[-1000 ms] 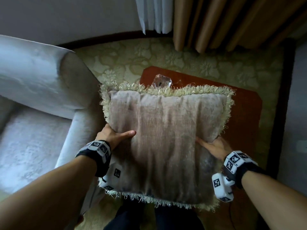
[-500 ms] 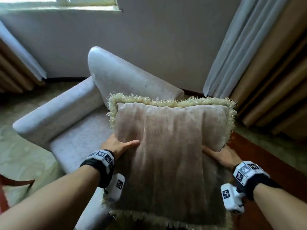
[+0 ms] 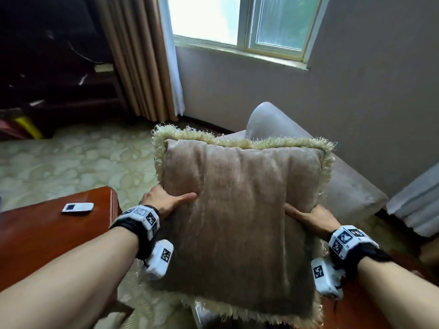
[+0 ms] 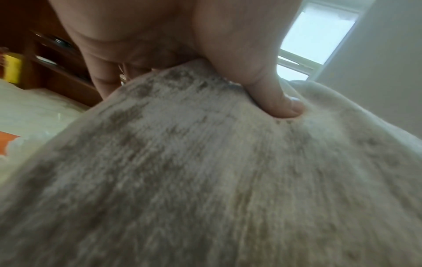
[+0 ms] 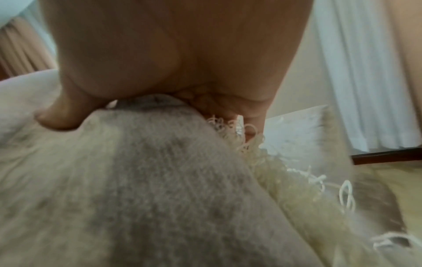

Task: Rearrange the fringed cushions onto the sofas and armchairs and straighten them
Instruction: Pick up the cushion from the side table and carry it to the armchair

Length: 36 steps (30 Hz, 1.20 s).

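Phone (head cam only), cushion held.

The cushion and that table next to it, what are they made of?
Cushion: looks like soft, velvety tan fabric, brushed streaks showing in the pile, edged with a loopy cream yarn fringe. Table: seems polished reddish wood, smooth and slightly shiny, though it could be veneer.

Living room of a home or hotel suite. Indicators: upholstered armchair below a sliding window; tan drapes with white sheers; pale patterned carpet; polished wooden table bearing a small white remote. Dark wooden shelving stands in the left corner, contents too dim to identify.
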{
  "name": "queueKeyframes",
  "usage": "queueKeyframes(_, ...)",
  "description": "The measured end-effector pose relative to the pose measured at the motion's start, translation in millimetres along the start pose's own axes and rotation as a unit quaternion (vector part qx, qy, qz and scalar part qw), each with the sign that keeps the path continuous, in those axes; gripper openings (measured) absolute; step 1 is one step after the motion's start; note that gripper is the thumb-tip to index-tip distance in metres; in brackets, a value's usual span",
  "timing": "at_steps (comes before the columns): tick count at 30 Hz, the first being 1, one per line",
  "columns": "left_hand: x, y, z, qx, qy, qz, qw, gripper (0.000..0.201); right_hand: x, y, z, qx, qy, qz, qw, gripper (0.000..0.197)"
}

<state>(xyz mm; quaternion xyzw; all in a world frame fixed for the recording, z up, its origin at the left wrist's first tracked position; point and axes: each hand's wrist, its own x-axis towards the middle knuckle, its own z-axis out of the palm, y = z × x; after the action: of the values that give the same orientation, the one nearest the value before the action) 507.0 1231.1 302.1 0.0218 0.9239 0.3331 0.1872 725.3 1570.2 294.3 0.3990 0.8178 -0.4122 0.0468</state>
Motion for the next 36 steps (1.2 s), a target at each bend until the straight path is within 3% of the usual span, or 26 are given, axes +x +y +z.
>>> queueKeyframes(8, 15, -48, -79, -0.033, 0.087, -0.077, 0.993, 0.14, 54, -109, 51, -0.053, -0.058, -0.088, 0.993, 0.144)
queueKeyframes(14, 27, -71, -117, -0.05, 0.129, -0.078, 0.987, 0.146, 64, -162, 83, -0.066, -0.073, -0.144, 0.985, 0.136)
queueKeyframes(24, 105, -121, -166, -0.093, 0.104, -0.049, 0.989, 0.132, 65, -225, 139, -0.079, -0.033, -0.105, 0.991, 0.142)
queueKeyframes(30, 158, -147, -226, -0.048, 0.075, -0.034, 0.995, 0.143, 54, -276, 193, -0.064, -0.005, -0.083, 0.994, 0.143)
queueKeyframes(36, 203, -133, -248, -0.013, 0.026, 0.018, 0.999, 0.139, 41, -291, 203, -0.014, 0.041, -0.03, 0.999, 0.117)
